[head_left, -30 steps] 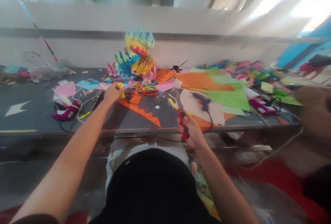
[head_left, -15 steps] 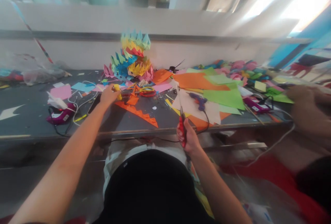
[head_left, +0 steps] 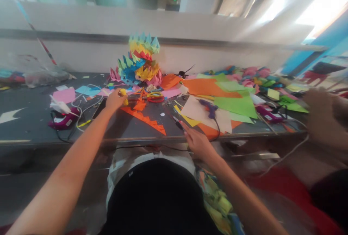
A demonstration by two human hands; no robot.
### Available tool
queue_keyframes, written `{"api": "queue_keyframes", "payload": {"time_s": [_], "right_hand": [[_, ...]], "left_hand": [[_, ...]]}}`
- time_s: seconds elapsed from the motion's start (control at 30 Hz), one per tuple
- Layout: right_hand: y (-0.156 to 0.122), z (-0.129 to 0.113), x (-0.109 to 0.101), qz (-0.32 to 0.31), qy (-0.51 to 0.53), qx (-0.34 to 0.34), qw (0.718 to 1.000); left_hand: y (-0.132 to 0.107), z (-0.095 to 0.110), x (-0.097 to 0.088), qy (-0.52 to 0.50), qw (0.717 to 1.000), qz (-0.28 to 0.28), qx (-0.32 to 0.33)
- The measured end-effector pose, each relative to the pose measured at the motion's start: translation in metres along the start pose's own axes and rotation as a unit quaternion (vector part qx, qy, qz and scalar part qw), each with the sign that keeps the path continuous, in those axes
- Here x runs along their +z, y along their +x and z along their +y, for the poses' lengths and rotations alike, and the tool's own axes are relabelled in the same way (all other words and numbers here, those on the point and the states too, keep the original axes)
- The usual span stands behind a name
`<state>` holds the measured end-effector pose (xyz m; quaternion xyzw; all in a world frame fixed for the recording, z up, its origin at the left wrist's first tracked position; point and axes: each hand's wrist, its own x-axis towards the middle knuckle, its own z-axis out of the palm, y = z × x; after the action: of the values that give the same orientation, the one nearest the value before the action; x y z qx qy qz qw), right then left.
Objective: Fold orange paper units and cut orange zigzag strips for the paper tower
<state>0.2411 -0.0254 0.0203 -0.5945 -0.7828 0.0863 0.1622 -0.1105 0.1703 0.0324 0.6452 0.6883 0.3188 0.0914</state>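
My left hand (head_left: 115, 100) is closed around a small yellow cylinder (head_left: 124, 96) above the left-middle of the table. Beside it lie a crumpled orange paper piece (head_left: 139, 104), a long orange paper strip with a zigzag edge (head_left: 145, 120), and scissors with red and yellow handles (head_left: 155, 98). At the table's front edge, my right hand (head_left: 197, 139) is palm down, its fingers closed on a slim pointed tool (head_left: 178, 123) that aims left and away. The fingers cover most of its handle. To the right, a blue-purple glue gun (head_left: 210, 108) rests on pale paper (head_left: 194, 109).
A stack of folded paper crowns (head_left: 141, 64) stands at the back. Orange sheets (head_left: 212, 87) and green sheets (head_left: 236, 104) spread to the right. Purple corded boxes sit left (head_left: 65, 119) and right (head_left: 269, 113). Another person's blurred hand (head_left: 320, 108) is at far right.
My right hand has turned palm down and lowered the tool from upright, showing its red handle, to nearly flat, pointing left over the table. My left hand has barely moved.
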Motion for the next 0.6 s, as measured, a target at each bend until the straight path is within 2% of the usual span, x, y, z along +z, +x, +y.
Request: {"api": "queue_keyframes", "payload": {"time_s": [0.13,0.27,0.4,0.53,0.6], "right_hand": [[0.005,-0.011,-0.005,-0.036,-0.076,-0.002,0.996],[0.006,-0.021,-0.011,-0.003,-0.089,-0.004,0.996],[0.005,-0.024,-0.01,-0.038,-0.127,0.025,0.991],[0.005,-0.023,-0.008,-0.015,-0.135,0.022,0.99],[0.005,-0.023,-0.007,-0.023,-0.146,0.024,0.989]], "left_hand": [[0.002,-0.004,0.003,0.006,1.0,0.018,0.011],[0.002,-0.005,0.003,0.001,1.0,0.016,0.012],[0.001,-0.005,0.003,-0.008,1.0,0.012,0.011],[0.001,-0.003,0.003,-0.007,1.0,0.013,-0.002],[0.001,-0.002,0.002,-0.012,1.0,-0.001,-0.01]]}}
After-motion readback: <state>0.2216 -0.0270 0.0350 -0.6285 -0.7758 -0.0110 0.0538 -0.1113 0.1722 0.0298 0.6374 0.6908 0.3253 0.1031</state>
